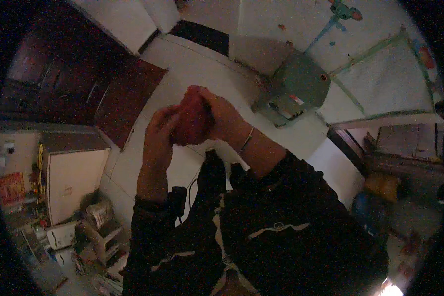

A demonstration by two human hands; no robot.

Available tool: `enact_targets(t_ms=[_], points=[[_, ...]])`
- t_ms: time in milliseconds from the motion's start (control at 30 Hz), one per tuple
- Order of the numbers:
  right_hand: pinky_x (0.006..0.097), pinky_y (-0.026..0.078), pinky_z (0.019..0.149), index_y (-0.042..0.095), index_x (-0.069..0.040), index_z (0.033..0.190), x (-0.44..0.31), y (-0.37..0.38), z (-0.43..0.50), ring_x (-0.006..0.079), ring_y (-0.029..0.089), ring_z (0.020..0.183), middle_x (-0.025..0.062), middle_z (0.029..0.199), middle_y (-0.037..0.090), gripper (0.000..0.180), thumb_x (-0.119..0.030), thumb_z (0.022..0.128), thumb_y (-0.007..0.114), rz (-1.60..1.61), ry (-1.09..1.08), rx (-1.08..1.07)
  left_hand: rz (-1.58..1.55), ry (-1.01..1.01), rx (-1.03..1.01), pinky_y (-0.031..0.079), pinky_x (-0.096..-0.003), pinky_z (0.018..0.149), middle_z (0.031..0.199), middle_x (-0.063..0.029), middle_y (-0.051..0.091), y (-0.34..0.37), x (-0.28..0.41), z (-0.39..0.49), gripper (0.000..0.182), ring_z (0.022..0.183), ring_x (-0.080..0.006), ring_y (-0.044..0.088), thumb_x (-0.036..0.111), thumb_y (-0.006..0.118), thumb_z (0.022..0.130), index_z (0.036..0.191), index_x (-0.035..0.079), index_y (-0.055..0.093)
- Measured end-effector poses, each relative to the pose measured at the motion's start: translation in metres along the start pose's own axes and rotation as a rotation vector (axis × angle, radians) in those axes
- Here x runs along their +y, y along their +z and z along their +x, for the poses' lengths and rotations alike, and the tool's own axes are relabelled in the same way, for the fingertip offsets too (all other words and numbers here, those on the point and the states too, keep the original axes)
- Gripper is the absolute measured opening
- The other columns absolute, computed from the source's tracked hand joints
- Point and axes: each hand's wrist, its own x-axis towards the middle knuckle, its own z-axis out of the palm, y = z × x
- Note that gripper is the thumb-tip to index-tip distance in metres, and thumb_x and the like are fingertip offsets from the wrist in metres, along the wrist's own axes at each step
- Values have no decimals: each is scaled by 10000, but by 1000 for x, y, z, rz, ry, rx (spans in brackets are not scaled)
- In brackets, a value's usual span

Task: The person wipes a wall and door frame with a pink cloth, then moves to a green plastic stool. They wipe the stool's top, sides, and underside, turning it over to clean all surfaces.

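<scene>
A crumpled red item, apparently cloth, is held up in front of my body, above the tiled floor. My left hand grips its left side with bent fingers. On the other side my right hand grips the item near its top and right edge; a thin bracelet circles that wrist. The picture is dark and grainy, so the fingertips and the folds of the item are hard to make out. Below the hands my dark shoes show on the floor.
A grey-green stool or small cabinet stands at the upper right by the wall. Dark red cabinets line the left. A pale cabinet and a cluttered shelf stand lower left. At right is a white panel.
</scene>
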Motion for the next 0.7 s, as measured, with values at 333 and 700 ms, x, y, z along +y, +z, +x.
enact_targets(t_ms=[333, 700], points=[[408, 592, 930, 640, -112, 1305, -61, -122, -36, 237, 705, 1051, 82, 1171, 714, 394, -419, 1065, 580, -69, -280, 281, -3, -318, -673, 568, -346, 855, 1179, -88, 688, 98, -71, 131, 286, 1020, -175, 660, 120, 623, 1031, 1300, 22, 632], [393, 590, 799, 622, -83, 1273, -113, -266, -93, 235, 710, 941, 100, 1116, 718, 377, -402, 1079, 569, -530, -625, 969, 304, -345, -702, 485, -329, 907, 1115, -13, 663, 190, -146, 142, 302, 1034, -135, 579, 266, 677, 1020, 1231, 50, 658]])
